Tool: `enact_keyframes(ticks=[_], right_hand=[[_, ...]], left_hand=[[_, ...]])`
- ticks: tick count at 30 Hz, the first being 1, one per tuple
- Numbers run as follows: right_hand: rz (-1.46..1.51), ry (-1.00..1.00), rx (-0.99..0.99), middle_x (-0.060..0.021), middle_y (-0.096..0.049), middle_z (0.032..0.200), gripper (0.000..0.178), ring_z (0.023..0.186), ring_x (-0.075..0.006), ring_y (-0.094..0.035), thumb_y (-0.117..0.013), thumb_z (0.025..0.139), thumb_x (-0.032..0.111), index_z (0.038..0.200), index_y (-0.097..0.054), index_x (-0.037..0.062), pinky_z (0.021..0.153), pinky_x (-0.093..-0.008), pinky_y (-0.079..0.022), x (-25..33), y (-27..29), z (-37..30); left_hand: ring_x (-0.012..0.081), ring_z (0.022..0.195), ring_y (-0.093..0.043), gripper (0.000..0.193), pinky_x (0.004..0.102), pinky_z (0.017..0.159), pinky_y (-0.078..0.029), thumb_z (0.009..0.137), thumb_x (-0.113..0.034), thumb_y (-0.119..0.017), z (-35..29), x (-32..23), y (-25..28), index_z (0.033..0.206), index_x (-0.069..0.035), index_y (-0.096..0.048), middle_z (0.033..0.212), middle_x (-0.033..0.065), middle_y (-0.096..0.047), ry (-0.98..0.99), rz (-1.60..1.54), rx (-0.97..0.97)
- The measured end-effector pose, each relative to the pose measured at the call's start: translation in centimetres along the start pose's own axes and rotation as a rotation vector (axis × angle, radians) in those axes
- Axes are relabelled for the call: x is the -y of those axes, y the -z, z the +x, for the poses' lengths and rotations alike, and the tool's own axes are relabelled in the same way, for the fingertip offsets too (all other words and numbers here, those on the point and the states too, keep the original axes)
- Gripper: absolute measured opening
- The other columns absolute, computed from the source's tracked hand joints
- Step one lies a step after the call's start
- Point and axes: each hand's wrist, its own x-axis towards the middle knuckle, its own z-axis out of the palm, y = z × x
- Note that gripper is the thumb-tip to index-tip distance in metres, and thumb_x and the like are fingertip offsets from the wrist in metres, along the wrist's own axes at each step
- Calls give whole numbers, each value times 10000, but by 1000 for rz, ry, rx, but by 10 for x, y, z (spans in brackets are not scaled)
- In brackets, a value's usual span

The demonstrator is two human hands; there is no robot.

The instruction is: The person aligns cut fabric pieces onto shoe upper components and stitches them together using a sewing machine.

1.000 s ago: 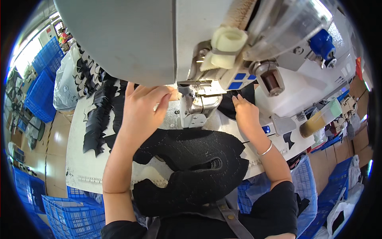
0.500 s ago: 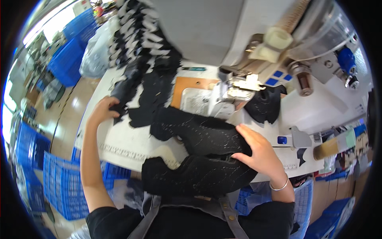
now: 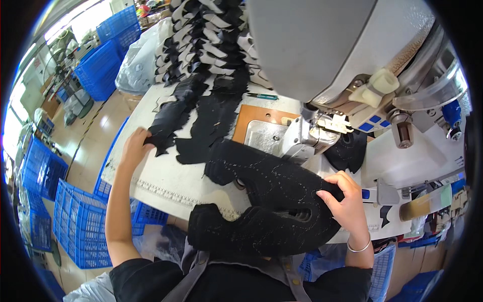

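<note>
Head view, left hand (image 3: 134,147) pinching jagged black cut piece (image 3: 168,121), right hand (image 3: 342,199) gripping curved fuzzy black upper (image 3: 271,201).

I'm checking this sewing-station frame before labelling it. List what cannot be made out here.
- Needle area of the sewing machine: head view, hidden behind the machine's head.
- Left hand fingertips: tucked under the black cut piece it grips.
- Right hand fingertips: curled over the large black fabric piece.
- Lower part of that fabric: hangs past the table edge.
- Blue crates: contents unreadable, bent at the fisheye rim.
</note>
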Motion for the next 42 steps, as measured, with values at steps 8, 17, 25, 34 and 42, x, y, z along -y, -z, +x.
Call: enact_keyframes(ticks=[8, 17, 25, 34, 42], right_hand=[[270, -71, 47, -100, -700, 813, 194, 709, -191, -669, -737, 815, 129, 928, -655, -5, 655, -278, -489, 6, 19, 18], [321, 61, 42, -93, -692, 792, 140, 667, -175, -661, -695, 857, 86, 963, -667, -1, 632, -252, -484, 41, 22, 34], [342, 171, 28, -121, -693, 803, 150, 681, -186, -671, -668, 874, 70, 999, -664, -14, 643, -263, -497, 46, 12, 43], [334, 43, -48, -130, -691, 791, 188, 654, -157, -644, -697, 857, 85, 1003, -658, -28, 625, -260, -479, 36, 11, 56], [462, 31, -156, 83, -472, 588, 147, 560, 8, -331, -640, 908, 43, 1033, -599, -22, 503, -187, -252, 17, 0, 66]], left_hand=[[110, 748, -567, 183, 251, 684, -462, 765, 31, -689, -10, -6, 26, 939, 15, -638, 860, 55, -593, 226, -519, -22], [147, 893, -589, 134, 261, 751, -474, 776, -5, -705, 36, -240, 85, 860, -33, -605, 1049, 88, -617, -388, -969, 202], [198, 762, -625, 166, 311, 726, -486, 774, -43, -760, 54, -300, 57, 907, -18, -663, 898, 71, -691, -565, -900, 196], [187, 725, -616, 175, 302, 669, -479, 813, -59, -739, 71, -302, 48, 984, -28, -724, 827, 81, -685, -637, -830, 86], [140, 899, -660, 176, 276, 852, -501, 849, -122, -729, 104, -302, 45, 974, 1, -717, 939, 72, -724, -496, -969, 314]])
